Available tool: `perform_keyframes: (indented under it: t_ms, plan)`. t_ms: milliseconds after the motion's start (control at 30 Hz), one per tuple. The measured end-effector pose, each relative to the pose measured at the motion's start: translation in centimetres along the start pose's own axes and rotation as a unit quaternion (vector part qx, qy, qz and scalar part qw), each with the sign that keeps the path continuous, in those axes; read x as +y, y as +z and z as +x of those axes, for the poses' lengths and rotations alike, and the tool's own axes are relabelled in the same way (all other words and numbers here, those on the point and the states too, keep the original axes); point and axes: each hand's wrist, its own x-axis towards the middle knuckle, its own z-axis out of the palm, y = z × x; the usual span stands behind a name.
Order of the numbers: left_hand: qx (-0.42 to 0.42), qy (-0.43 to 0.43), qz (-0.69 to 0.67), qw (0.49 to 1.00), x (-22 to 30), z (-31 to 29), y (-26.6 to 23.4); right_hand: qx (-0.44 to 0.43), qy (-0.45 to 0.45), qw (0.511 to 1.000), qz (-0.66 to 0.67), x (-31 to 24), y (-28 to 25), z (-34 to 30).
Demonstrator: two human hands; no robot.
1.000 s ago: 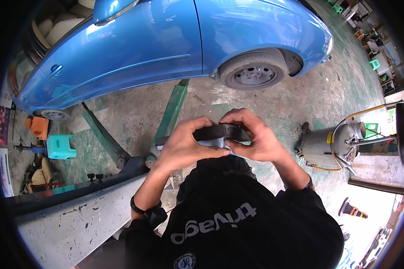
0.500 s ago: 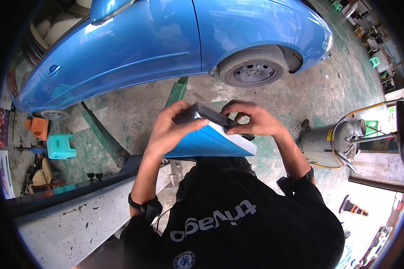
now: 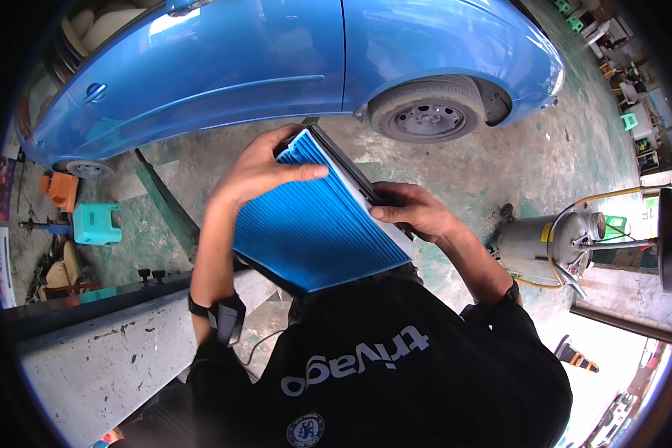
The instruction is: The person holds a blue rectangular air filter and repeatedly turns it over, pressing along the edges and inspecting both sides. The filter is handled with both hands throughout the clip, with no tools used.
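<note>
A pleated air filter (image 3: 317, 231), bright blue with a white edge, is held tilted in front of my chest. Behind it, along its upper right side, runs a thin black frame (image 3: 342, 163). My left hand (image 3: 265, 168) grips the filter's upper left corner, thumb across the blue pleats and fingers behind. On the right edge, my right hand (image 3: 414, 209) pinches the filter and the black frame, its thumb on the near side. The fingers behind the filter are mostly hidden.
A blue car (image 3: 231, 67) stands ahead, its front wheel (image 3: 428, 116) beyond my right hand. A green lift arm (image 3: 164, 201) crosses the floor to the left, near a turquoise stool (image 3: 97, 224). A white bench (image 3: 112, 366) is at lower left; a metal tank (image 3: 545, 243) stands right.
The filter has tipped so that its blue pleated face now shows much more. My left hand has moved left and up with its corner; my right hand has moved slightly down along the edge.
</note>
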Motion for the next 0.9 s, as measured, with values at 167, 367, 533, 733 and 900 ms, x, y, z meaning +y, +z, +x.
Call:
perform_keyframes:
  t_ms: [167,367,533,733,900]
  plan:
    - [-0.027,-0.091,-0.016,0.995,-1.1,0.3,-0.7,-0.077,-0.079,0.994,0.009,1.3,-1.0,-0.5]
    - [0.013,-0.101,-0.113,0.988,-4.5,0.1,-1.7,-0.047,-0.024,0.972,0.23,4.1,-1.0,-0.8]
    - [0.029,-0.154,-0.176,0.972,-7.6,0.9,-2.1,0.017,-0.069,0.964,0.256,4.9,1.4,-0.2]
    - [0.092,-0.055,-0.265,0.958,-6.9,1.2,-4.0,0.159,-0.189,0.956,0.159,-0.8,1.3,3.2]
    - [0.145,-0.1,-0.397,0.901,-5.9,1.6,-3.9,0.054,-0.296,0.945,0.127,-5.8,-1.3,5.0]
